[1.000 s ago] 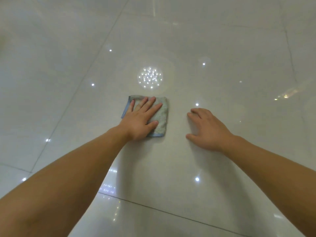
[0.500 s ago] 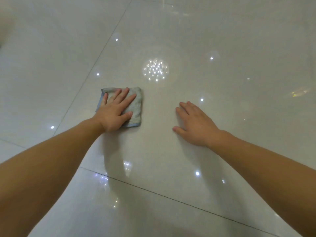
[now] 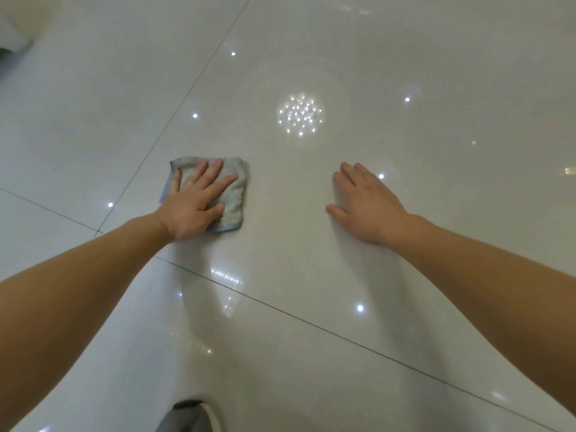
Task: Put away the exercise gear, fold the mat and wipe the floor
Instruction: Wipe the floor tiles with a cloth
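At 6 o'clock, right at the bottom edge, a bit of grey fabric (image 3: 187, 416) shows; you cannot tell what it belongs to. Your two bare forearms reach in from 7 and 4 o'clock over the glossy pale floor (image 3: 311, 363). A dark joint line (image 3: 311, 322) between tiles runs under them, slanting from the left up at 9 o'clock down toward 4 o'clock.

Beyond that line, at 9 o'clock from the middle of the view, your left hand (image 3: 193, 210) lies palm down on the cloth (image 3: 233, 194). Its fingers (image 3: 218, 185) are straight and spread, pressing the cloth flat against the tile, not curled round it. The cloth is a small folded grey square with a blue edge. It lies flat on the floor under that hand, its right and far parts showing past your fingers, just to the right of where two joint lines cross.

At 3 o'clock, well apart from the cloth, your right hand (image 3: 369, 207) rests flat on the bare tile, fingers straight and close together, holding nothing.

Farther out at 12 o'clock a round cluster of reflected lights (image 3: 300, 115) shines on the tile, with single bright dots scattered around it. In the far corner at 10 o'clock something pale and dark (image 3: 12, 42) sits blurred, too unclear to name.
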Tool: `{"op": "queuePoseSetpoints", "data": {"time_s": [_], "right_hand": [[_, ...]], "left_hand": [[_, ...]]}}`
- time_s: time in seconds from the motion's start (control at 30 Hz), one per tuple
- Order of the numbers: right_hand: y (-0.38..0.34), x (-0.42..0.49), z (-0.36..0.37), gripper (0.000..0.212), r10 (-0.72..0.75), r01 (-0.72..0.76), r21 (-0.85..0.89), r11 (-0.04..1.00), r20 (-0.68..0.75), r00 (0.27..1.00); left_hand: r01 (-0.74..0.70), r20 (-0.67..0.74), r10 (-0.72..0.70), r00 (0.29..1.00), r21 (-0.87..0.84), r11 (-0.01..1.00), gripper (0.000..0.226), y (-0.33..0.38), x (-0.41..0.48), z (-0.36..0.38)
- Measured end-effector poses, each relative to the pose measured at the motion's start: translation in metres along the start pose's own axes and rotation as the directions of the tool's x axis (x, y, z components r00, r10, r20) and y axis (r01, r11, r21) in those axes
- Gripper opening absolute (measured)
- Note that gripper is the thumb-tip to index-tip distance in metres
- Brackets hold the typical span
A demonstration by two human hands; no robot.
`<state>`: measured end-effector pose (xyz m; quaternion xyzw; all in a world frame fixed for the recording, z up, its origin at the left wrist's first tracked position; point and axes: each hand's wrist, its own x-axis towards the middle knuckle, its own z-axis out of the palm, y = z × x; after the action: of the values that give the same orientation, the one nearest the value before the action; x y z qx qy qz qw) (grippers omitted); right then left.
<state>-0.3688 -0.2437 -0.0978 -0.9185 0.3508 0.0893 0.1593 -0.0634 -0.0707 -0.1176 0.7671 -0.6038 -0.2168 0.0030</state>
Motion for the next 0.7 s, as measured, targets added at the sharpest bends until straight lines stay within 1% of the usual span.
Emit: {"op": "queuePoseSetpoints", "data": {"time_s": [0.17, 0.33, 0.53, 0.7], "right_hand": [[0.003, -0.012, -0.001, 0.068, -0.036, 0.036, -0.002, 0.999, 0.007, 0.999], [0.015, -0.023, -0.003, 0.067, -0.024, 0.024, -0.006, 1.000, 0.013, 1.000], [0.027, -0.041, 0.000, 0.069, -0.047, 0.048, -0.018, 0.999, 0.035, 0.998], [0.041, -0.055, 0.002, 0.068, -0.050, 0.051, -0.019, 0.999, 0.050, 0.997]], "left_hand": [[-0.029, 0.025, 0.029, 0.999, 0.008, 1.000, 0.074, 0.011, -0.026, 0.012], [-0.088, 0.047, 0.086, 0.995, 0.036, 0.995, 0.074, 0.032, -0.055, 0.030], [-0.092, 0.067, 0.088, 0.994, 0.057, 0.994, 0.078, 0.054, -0.060, 0.038], [-0.155, 0.104, 0.144, 0.984, 0.103, 0.982, 0.076, 0.083, -0.060, 0.043]]}}
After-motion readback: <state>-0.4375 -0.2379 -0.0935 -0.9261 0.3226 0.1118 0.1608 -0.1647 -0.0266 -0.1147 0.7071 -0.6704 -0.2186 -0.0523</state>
